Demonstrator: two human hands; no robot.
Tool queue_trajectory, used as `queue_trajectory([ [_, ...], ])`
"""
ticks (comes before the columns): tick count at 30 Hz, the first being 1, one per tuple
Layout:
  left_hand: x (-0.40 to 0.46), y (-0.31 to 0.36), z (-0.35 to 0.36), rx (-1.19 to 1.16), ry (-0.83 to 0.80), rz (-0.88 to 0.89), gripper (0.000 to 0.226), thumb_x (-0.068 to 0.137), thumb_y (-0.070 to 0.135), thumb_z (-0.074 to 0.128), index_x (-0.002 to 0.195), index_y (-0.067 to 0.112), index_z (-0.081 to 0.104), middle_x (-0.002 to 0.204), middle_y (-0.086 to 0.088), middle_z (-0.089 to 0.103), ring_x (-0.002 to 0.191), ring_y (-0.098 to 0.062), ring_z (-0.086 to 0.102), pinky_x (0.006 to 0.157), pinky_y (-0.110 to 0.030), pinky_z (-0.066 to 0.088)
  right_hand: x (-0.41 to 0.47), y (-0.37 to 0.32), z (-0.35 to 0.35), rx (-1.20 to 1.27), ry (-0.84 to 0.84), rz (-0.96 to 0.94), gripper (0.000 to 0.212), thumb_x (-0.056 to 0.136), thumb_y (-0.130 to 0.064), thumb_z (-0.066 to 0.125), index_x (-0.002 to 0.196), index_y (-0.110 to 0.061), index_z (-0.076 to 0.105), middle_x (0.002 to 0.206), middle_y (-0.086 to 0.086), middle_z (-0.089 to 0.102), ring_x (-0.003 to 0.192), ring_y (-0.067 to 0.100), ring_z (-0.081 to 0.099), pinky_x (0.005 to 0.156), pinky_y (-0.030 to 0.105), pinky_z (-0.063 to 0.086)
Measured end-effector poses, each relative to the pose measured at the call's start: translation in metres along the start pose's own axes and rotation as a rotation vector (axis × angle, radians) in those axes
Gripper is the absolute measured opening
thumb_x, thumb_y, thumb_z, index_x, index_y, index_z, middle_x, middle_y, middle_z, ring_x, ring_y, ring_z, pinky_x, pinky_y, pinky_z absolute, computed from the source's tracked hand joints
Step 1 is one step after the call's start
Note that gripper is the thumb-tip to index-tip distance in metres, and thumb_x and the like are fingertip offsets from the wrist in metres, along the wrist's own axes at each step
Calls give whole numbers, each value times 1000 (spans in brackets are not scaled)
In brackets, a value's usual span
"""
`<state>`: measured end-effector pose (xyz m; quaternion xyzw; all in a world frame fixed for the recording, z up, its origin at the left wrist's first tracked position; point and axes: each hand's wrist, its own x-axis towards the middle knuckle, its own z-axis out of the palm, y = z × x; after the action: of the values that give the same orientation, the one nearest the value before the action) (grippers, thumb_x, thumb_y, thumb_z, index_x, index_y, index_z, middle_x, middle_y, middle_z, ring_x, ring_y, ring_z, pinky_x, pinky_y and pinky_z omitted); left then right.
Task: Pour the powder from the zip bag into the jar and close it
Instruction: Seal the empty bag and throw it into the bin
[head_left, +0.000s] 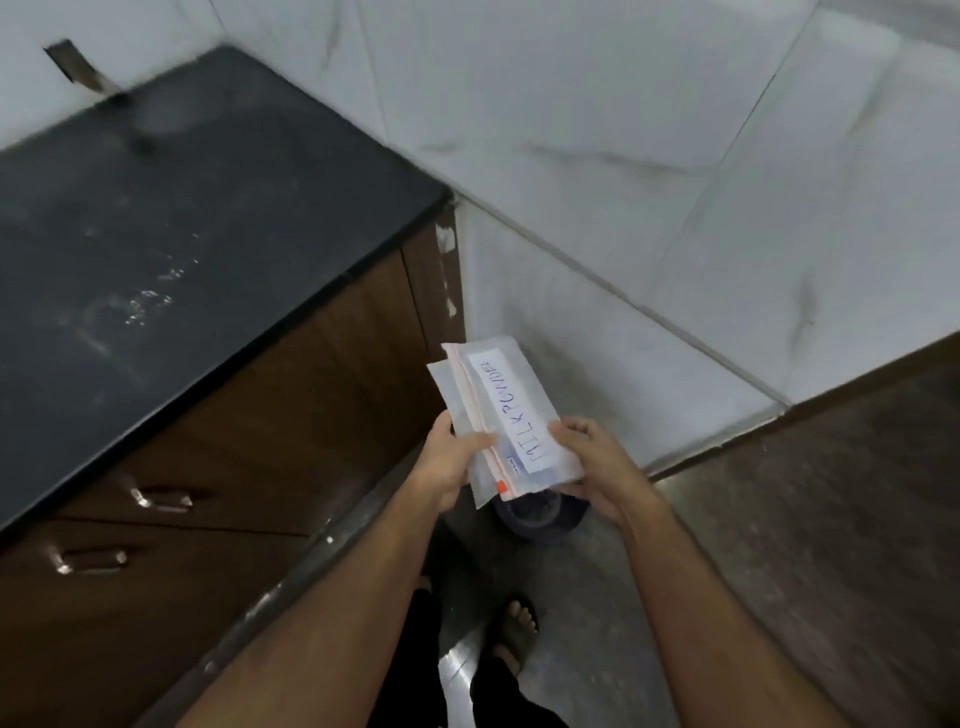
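Note:
A flat, folded clear zip bag (498, 410) with a red zip strip and a white label reading "MILK POWDER" is held in front of me at waist height. My left hand (449, 462) grips its left edge, thumb on top. My right hand (597, 467) holds its lower right corner, fingers curled under it. The bag looks flat, and I cannot see any powder inside. No jar shows in the view.
A dark stone counter (156, 260) runs along the left, with wooden drawers (208, 493) beneath it. White marble wall tiles (623, 156) fill the corner ahead. A dark round bin (535, 519) stands on the floor right under the bag. My sandalled foot (514, 634) is below.

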<state>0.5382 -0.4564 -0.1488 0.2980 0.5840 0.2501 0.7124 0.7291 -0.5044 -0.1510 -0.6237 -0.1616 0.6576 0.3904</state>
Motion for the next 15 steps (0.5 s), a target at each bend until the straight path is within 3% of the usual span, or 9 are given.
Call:
queue_trajectory([
  [3,28,-31,-1,89,-71,-112,60,80,5,76,134,16,52,125,-8,69,110,-28,70,96,-56,54,28,27,-12,-24,29,81,38,96,-25,64,122,3,60,116,22,72,102,39,71,89,54,58],
  [7,70,-80,1,209,-18,-225,63,80,11,79,135,18,48,126,-5,65,112,-27,66,96,-53,54,74,81,-22,-151,158,125,16,93,-4,63,109,-4,63,107,19,73,88,33,72,77,47,61],
  [10,101,-121,1,238,6,-256,66,81,9,78,137,19,44,128,-2,60,108,-19,61,76,-36,57,107,126,-29,-199,242,159,20,92,-7,66,112,-7,62,104,13,73,88,26,71,70,37,59],
  [12,121,-151,1,275,38,-296,73,83,4,76,144,19,40,132,-5,58,106,-19,58,65,-27,49,128,159,-35,-226,291,193,24,91,-9,67,115,-8,61,104,11,71,87,23,71,64,32,57],
  [15,161,-203,0,382,34,-348,79,80,7,80,146,18,38,138,-6,56,120,-25,57,82,-34,52,163,209,-51,-267,340,251,31,90,-8,68,120,-5,61,112,11,71,93,27,72,75,42,62],
])
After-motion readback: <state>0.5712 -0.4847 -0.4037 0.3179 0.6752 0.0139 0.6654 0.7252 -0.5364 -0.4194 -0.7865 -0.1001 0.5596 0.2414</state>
